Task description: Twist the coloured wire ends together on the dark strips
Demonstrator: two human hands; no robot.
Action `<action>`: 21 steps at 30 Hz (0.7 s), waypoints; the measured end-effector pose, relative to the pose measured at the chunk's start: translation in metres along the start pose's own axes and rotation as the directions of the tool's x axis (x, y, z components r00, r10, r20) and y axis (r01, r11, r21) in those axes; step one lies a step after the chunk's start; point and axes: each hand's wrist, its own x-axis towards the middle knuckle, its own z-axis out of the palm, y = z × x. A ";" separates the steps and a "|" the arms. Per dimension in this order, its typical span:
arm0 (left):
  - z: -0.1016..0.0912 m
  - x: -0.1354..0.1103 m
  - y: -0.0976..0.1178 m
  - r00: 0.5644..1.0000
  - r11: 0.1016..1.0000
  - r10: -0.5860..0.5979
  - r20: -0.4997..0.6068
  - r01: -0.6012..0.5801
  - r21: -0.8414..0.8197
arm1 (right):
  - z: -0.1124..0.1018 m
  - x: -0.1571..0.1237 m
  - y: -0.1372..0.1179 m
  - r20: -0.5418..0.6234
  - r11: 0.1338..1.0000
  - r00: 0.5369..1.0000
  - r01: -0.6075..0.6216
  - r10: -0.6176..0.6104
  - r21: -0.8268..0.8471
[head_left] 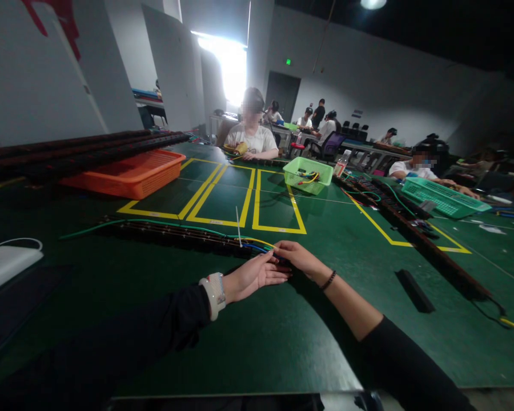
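Note:
A long dark strip (167, 231) lies on the green table, with a green wire (89, 229) running along it. Near its right end, a yellow wire (257, 242) and a blue wire (253, 247) come together at my hands. My right hand (302, 260) is closed in a pinch on the wire ends, fingertips partly hidden. Palm up beside it, my left hand (257, 275) has its fingers stretched out flat and its thumb against the wires. A white cable tie (239, 228) sticks up from the strip, just left of my hands.
An orange basket (141, 177) stands back left, near stacked dark strips (89, 151). Behind the yellow tape frames is a light green basket (302, 181) holding wires. At right lie another long strip (432, 251), a short black piece (414, 291) and a teal basket (445, 198). Co-workers sit beyond.

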 end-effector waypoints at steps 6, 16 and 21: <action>-0.003 0.004 -0.001 0.998 0.998 -0.008 -0.054 0.004 -0.066 | 0.005 -0.005 0.002 -0.014 0.967 0.992 0.119 -0.125 -0.226; 0.000 0.005 -0.001 0.983 0.971 0.082 -0.163 -0.115 -0.209 | 0.015 -0.021 -0.013 0.218 0.190 0.854 0.340 -0.472 -0.921; 0.000 0.004 -0.001 0.985 0.972 0.075 -0.153 -0.106 -0.211 | 0.009 -0.019 -0.010 0.005 0.580 0.873 0.329 -0.488 -0.746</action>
